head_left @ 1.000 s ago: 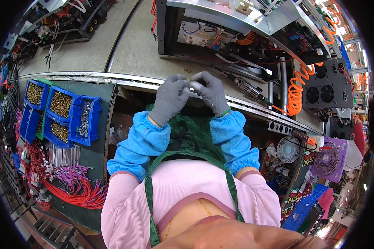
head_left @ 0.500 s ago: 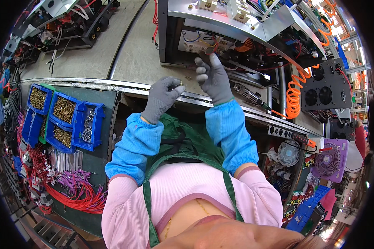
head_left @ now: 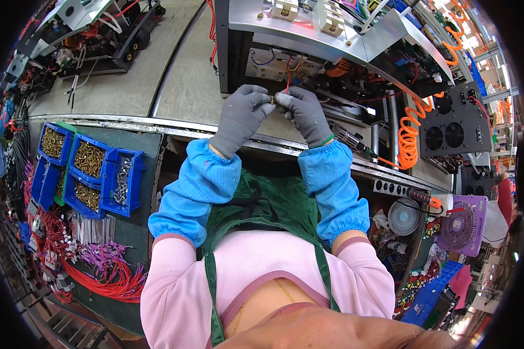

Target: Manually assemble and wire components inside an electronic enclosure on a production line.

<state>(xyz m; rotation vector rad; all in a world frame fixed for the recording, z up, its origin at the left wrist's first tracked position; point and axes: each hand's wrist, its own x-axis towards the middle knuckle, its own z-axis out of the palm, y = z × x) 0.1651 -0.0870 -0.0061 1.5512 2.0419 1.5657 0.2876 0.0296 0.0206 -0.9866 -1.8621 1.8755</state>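
Both of my gloved hands meet in front of the opened metal chassis [head_left: 308, 26]. My left hand [head_left: 243, 115] pinches a small brass screw [head_left: 272, 100] between thumb and forefinger. Against it, my right hand [head_left: 306, 115] grips the end of a red wire [head_left: 289, 74] that comes down out of the chassis. The fingertips nearly touch, so how the screw and the wire end sit together is partly hidden. Inside the chassis opening, a pale board [head_left: 268, 65] carries a blue wire and other leads.
Blue bins [head_left: 122, 180] of brass and silver screws stand at left, above bundled red cables [head_left: 110, 278]. A power screwdriver [head_left: 350, 138] lies right of my right hand, near a coiled orange hose [head_left: 409, 136]. A black fan panel [head_left: 457, 125] and a purple fan [head_left: 461, 225] are farther right.
My hands have come together, the left moving up and right with the screw. My right hand has gone from open fingers to gripping the red wire.
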